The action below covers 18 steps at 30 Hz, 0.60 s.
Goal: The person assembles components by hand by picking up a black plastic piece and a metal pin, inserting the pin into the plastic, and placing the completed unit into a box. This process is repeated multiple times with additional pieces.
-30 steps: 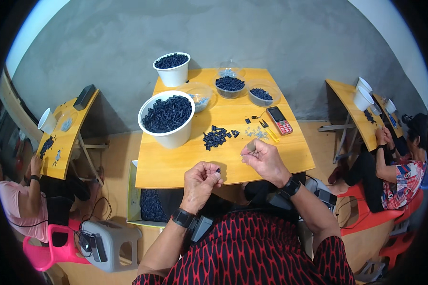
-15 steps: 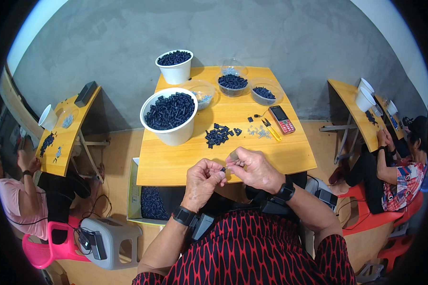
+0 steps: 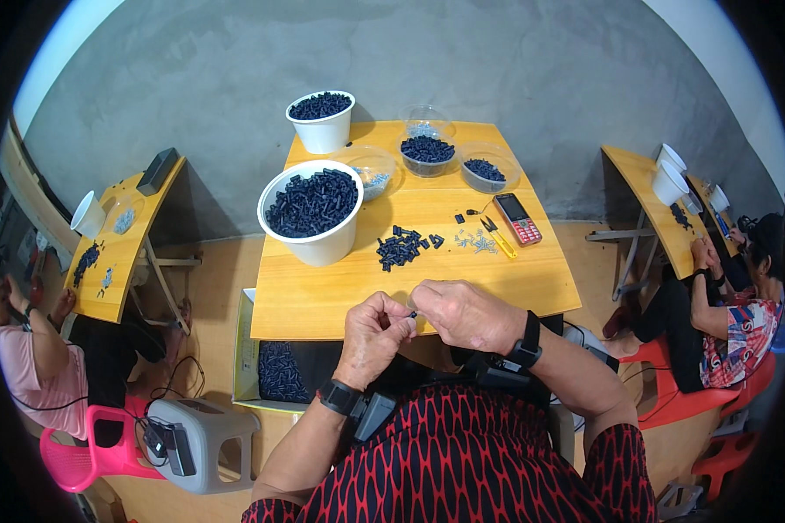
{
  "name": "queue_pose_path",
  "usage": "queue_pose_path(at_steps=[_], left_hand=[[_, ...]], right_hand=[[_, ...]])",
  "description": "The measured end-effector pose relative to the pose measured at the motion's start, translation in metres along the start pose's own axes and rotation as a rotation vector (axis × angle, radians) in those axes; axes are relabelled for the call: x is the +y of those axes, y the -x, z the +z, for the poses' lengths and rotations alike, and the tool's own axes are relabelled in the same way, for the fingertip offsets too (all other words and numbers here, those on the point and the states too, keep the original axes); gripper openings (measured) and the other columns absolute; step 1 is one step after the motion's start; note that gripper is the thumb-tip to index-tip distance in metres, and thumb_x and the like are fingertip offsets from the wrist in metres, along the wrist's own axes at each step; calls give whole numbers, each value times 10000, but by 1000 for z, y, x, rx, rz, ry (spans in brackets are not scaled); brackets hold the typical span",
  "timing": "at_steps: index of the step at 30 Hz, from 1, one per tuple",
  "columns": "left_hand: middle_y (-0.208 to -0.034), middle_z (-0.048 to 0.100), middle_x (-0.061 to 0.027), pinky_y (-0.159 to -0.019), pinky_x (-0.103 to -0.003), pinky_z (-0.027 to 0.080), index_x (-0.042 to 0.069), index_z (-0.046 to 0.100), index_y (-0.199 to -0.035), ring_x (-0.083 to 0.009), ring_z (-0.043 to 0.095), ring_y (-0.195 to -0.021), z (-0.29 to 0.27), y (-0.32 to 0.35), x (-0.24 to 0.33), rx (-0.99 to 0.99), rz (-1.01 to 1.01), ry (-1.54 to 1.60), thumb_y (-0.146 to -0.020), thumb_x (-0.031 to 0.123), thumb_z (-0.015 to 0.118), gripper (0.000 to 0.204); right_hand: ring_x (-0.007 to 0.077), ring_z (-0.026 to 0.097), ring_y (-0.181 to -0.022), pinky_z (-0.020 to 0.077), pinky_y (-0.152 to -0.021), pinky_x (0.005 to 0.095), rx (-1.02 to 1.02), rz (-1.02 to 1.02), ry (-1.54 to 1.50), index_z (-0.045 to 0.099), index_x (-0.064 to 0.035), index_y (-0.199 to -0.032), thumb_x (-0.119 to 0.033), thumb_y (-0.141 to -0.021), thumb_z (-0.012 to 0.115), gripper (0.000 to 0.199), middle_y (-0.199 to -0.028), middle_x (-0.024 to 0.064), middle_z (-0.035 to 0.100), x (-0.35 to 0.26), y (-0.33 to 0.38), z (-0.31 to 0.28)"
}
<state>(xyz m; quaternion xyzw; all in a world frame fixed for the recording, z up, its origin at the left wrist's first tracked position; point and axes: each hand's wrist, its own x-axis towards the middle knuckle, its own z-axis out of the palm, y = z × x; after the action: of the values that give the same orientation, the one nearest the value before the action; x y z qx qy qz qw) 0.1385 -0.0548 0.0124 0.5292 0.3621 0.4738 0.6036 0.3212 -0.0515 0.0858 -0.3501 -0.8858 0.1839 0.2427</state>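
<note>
Over the near edge of the table, my left hand (image 3: 374,338) pinches a small black plastic piece (image 3: 412,315) between thumb and fingers. My right hand (image 3: 473,315) meets it from the right, back of the hand up and fingers curled in; whatever its fingertips hold is hidden. Beyond the hands lies a loose pile of similar black pieces (image 3: 399,249). To its right are scattered small silvery metal parts (image 3: 476,242), too small to name exactly. Yellow-handled snips (image 3: 500,241) and a red keypad phone (image 3: 517,220) lie beside them.
Two white buckets (image 3: 321,248) of black pieces stand at the left. Clear plastic bowls (image 3: 427,157) with black and silvery parts sit at the back. Below the table is a box (image 3: 247,383) of dark pieces. People work at tables (image 3: 144,228) on both sides.
My right hand has rolled over, so its back now faces up and its fingertips are covered. My left hand stays nearly in place. The person at left has raised an arm.
</note>
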Motion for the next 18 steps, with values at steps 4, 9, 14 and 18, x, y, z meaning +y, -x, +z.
queue_pose_path(at_steps=[4, 9, 14, 18], left_hand=[[-753, 630, -59, -585, -232, 517, -9, 567, -867, -102, 610, -644, -1, 0, -1, -29, -26, 37, -848, -81, 650, 111], [-770, 636, -77, -590, -251, 540, 2, 559, -890, -133, 629, -639, -3, 0, 3, -6, -62, 164, -857, -69, 651, 121], [-784, 642, -94, -586, -256, 543, -8, 559, -897, -145, 633, -641, -3, -2, -1, 17, -64, 166, -859, -74, 643, 114], [-791, 645, -104, -585, -264, 548, -12, 557, -896, -152, 636, -644, -4, -2, -4, 18, -60, 155, -856, -80, 641, 115]], right_hand=[[387, 637, -789, 511, -665, 422, -11, 42, -13, 524, 24, -938, 32, -799, 622, 169, -864, 194, 606, 2, 3, 3], [175, 685, -795, 542, -687, 283, 173, 324, -595, 574, 44, -989, 13, -876, 628, 129, -929, 119, 672, 21, 15, 28], [128, 659, -762, 526, -677, 271, 282, 406, -859, 616, 39, -941, 7, -852, 626, 96, -854, 92, 682, 35, 26, 51], [165, 658, -730, 514, -652, 282, 294, 306, -592, 640, 39, -875, -10, -830, 646, 68, -837, 119, 671, 27, 22, 47]])
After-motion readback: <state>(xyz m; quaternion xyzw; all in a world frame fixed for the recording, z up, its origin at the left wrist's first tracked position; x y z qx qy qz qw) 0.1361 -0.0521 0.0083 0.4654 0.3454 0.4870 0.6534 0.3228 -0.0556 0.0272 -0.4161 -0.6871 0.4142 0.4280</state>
